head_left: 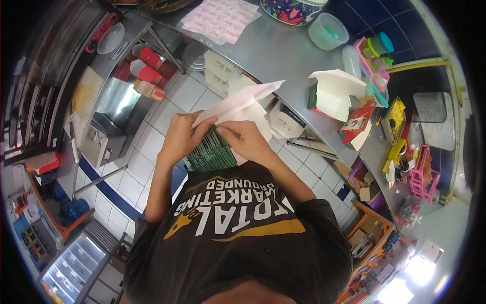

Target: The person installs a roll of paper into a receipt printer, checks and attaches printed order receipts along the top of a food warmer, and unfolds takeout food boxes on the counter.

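Observation:
In front of my chest, my left hand and my right hand pinch the near edge of a white folded paperboard sheet, perhaps a food carton. Its pale flaps spread away from me, with one corner pointing to the upper right. Both thumbs press close together on its lower edge. Just below the fingers, against my dark shirt, is a tightly packed stack of green-edged folded pieces. My hands partly cover this stack, and what bears it is hidden.
A steel counter runs ahead and to the right. On it are printed paper sheets, a clear tub and an open white carton. Red cartons stand on a lower shelf at left. White tiled floor shows below.

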